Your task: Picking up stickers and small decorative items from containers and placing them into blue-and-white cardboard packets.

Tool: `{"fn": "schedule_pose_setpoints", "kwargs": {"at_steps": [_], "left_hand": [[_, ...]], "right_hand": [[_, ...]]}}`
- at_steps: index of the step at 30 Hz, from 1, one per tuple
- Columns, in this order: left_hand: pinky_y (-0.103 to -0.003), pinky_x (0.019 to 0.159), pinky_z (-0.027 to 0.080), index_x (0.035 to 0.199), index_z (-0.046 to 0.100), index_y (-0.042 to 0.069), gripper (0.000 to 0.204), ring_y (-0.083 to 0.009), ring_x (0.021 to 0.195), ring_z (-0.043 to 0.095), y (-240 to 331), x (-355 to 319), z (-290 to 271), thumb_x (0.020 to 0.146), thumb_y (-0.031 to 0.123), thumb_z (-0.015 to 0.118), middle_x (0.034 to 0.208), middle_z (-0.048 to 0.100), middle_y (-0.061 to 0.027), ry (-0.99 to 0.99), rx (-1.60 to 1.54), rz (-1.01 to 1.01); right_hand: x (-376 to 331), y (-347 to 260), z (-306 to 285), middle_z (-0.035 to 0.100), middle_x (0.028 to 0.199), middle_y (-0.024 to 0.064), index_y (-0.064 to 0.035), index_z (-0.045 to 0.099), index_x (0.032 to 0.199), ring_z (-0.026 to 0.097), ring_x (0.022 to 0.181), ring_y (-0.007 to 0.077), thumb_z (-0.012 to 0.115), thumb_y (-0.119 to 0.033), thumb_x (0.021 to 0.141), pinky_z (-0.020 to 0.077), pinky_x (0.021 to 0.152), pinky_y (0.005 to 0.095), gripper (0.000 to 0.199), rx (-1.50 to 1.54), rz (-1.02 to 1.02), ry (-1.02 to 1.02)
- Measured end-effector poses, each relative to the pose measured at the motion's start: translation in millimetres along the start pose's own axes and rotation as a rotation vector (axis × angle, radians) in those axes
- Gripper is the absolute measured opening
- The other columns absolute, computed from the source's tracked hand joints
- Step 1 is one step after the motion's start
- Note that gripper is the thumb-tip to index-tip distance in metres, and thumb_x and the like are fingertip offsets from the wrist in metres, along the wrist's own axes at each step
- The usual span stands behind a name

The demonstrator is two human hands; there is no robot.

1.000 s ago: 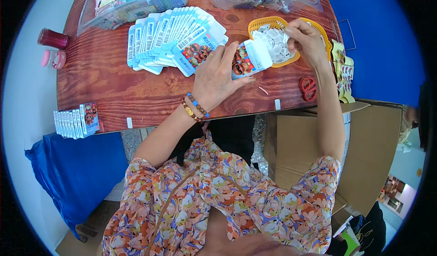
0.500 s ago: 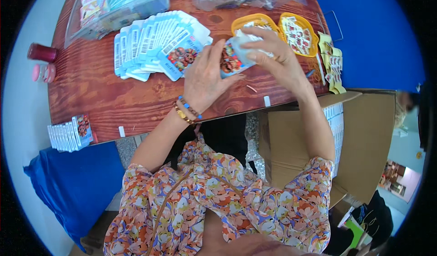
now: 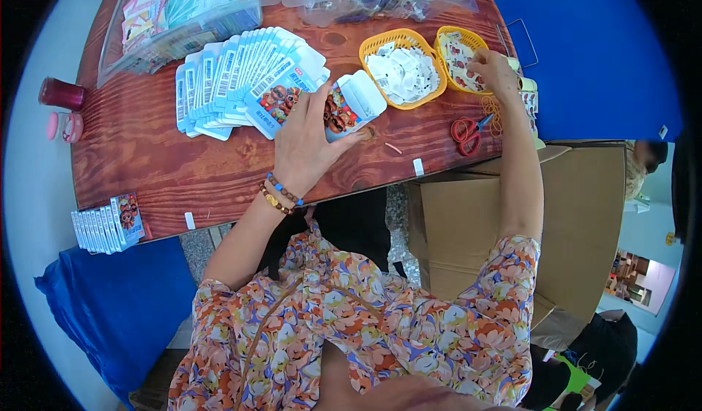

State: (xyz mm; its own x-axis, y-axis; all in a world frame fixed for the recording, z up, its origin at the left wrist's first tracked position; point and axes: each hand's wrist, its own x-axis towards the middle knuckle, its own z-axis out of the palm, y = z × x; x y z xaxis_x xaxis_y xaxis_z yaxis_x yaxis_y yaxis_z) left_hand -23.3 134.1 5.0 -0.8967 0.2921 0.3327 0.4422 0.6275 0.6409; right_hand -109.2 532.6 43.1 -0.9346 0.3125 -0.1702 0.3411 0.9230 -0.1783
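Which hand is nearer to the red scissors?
Right. The right hand reaches into a yellow basket just above the red scissors; the left hand holds a small box farther left.

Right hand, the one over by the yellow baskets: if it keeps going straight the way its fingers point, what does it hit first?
The right hand points up-left into the yellow basket of printed cards, so it would most likely meet those cards first; depth is hard to judge.

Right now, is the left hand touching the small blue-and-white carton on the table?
Touching. The head view shows the left hand wrapped over the small carton, fingers on its printed face and the thumb beneath its lower edge.
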Motion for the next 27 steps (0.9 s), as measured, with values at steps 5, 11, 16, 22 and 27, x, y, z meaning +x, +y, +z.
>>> {"fn": "schedule_pose_setpoints", "kwargs": {"at_steps": [5,11,16,22,27], "left_hand": [[-0.044,0.080,0.053,0.137,0.046,0.003,0.089,-0.0337,0.100,0.062,-3,2,2,0.071,0.049,0.084,0.108,0.058,-0.0144,0.032,0.030,0.001],[-0.044,0.078,0.052,0.133,0.049,0.004,0.084,-0.0327,0.097,0.061,1,-3,3,0.069,0.045,0.086,0.107,0.058,-0.0140,0.078,0.014,-0.006],[-0.045,0.078,0.052,0.132,0.048,0.003,0.085,-0.0356,0.096,0.061,-5,-8,1,0.068,0.043,0.087,0.107,0.058,-0.0159,0.153,0.032,0.043],[-0.049,0.081,0.050,0.128,0.044,0.000,0.086,-0.0394,0.098,0.059,-15,-14,-3,0.067,0.041,0.089,0.110,0.056,-0.0210,0.285,-0.076,-0.002],[-0.048,0.080,0.050,0.130,0.042,-0.001,0.083,-0.0406,0.100,0.059,-11,-13,0,0.070,0.034,0.088,0.113,0.054,-0.0220,0.296,-0.138,-0.111]], "right_hand": [[-20,-3,-16,0.072,0.080,0.0068,-0.0017,0.073,0.092,0.062,0.070,0.0129,0.070,-0.015,0.087,0.0499,0.066,0.0324,0.015,0.566,-0.239,0.170],[-125,-147,7,0.069,0.107,0.0058,-0.0034,0.072,0.088,0.064,0.096,0.0146,0.071,-0.008,0.088,0.0490,0.088,0.0316,0.004,0.845,-0.593,0.231],[-141,-182,34,0.065,0.120,0.0094,-0.0047,0.072,0.090,0.056,0.120,0.0250,0.072,-0.009,0.087,0.0408,0.104,0.0388,0.005,0.516,-0.724,0.253],[-161,-191,38,0.066,0.120,0.0121,-0.0028,0.072,0.104,0.058,0.119,0.0246,0.067,-0.008,0.092,0.0460,0.100,0.0368,0.014,0.686,-0.802,0.215],[-187,-200,71,0.060,0.129,0.0171,-0.0002,0.067,0.116,0.062,0.115,0.0296,0.071,0.000,0.087,0.0491,0.099,0.0383,0.030,0.601,-0.751,0.507]]}}
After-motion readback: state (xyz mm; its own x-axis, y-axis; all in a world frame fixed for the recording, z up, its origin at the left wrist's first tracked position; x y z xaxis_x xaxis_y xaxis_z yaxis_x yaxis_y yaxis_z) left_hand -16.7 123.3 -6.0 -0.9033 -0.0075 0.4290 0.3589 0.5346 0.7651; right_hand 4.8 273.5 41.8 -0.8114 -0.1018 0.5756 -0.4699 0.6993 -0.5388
